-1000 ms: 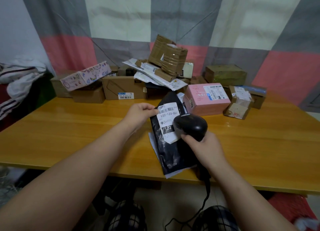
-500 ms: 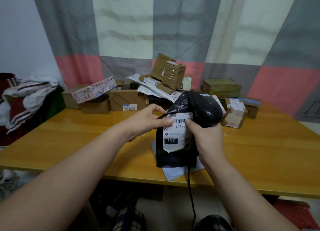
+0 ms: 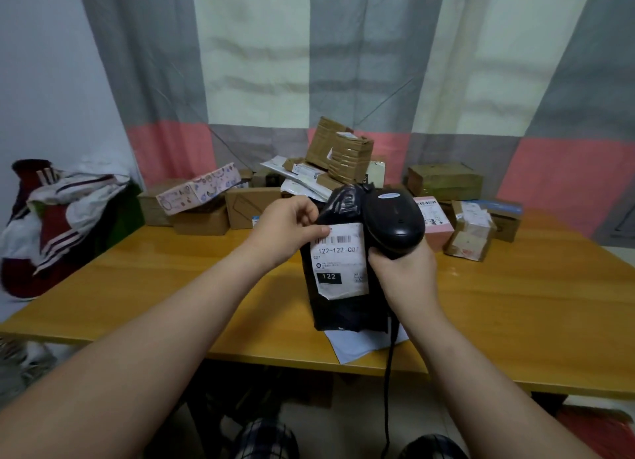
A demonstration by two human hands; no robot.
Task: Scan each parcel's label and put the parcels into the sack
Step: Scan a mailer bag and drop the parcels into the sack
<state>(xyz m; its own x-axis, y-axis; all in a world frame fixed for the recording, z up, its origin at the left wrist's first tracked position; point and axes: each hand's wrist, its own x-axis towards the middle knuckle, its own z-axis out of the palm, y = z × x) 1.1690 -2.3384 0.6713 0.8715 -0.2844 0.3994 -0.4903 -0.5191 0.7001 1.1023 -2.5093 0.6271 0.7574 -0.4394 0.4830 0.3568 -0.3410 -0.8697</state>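
A black plastic-bag parcel (image 3: 343,307) is held upright above the wooden table (image 3: 515,314), its white label (image 3: 340,262) facing me. My left hand (image 3: 292,230) pinches the parcel's upper left corner at the label's top edge. My right hand (image 3: 405,273) grips a black corded barcode scanner (image 3: 395,221), whose head rests against the parcel's upper right side. Behind, at the table's far edge, lies a pile of several parcels: brown boxes (image 3: 338,149), a pink box (image 3: 434,223) and white mailers (image 3: 302,180). No sack is clearly in view.
A white sheet of paper (image 3: 360,347) lies on the table under the parcel. The scanner's cable (image 3: 390,383) hangs over the near edge. A heap of clothes (image 3: 58,221) sits at the left. A checked curtain (image 3: 343,63) hangs behind.
The parcel has been lifted from lying on the table to upright. The scanner has risen from in front of the label to the parcel's upper right. My view has tilted upward.
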